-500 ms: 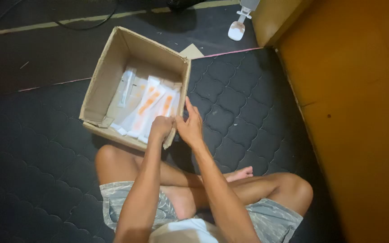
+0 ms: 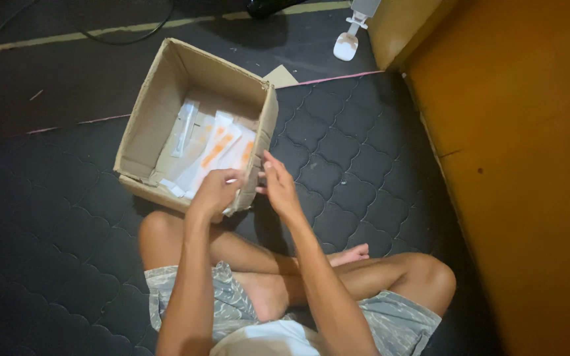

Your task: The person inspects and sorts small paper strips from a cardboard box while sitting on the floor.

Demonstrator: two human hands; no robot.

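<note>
The cardboard box (image 2: 166, 105) sits open just past your fingers. Your left hand (image 2: 214, 192) curls on a white and orange packet (image 2: 229, 177) at the near wall. Your right hand (image 2: 277, 188) pinches its edge. Pull hard and it could tear or slip.

Your way into the open brown cardboard box (image 2: 166, 99) lay free from above; its tall walls blocked the sides, and white-and-orange flat packets (image 2: 216, 151) covered its floor.
</note>
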